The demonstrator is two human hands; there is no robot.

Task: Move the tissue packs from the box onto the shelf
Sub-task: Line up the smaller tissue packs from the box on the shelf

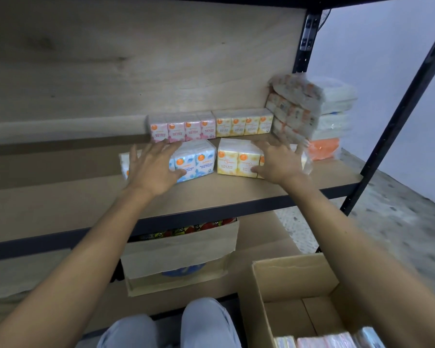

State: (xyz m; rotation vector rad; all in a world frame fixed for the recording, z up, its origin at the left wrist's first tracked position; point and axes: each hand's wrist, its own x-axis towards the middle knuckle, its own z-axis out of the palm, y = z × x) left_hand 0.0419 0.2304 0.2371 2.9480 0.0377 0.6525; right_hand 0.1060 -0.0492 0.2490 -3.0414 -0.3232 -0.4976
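Left hand [153,167] and right hand [279,162] spread wide over the front tissue packs [199,159]; a clumsy shove could topple the leaning stack [309,109].

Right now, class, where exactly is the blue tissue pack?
In the head view, the blue tissue pack sits in the front row of the shelf, left of the yellow pack and before the pink packs, partly covered by the left hand.

worn | forearms [86,234] bare; left grip [151,169] bare; right grip [278,164] bare; trousers [206,322] pale blue-grey, creased at knees
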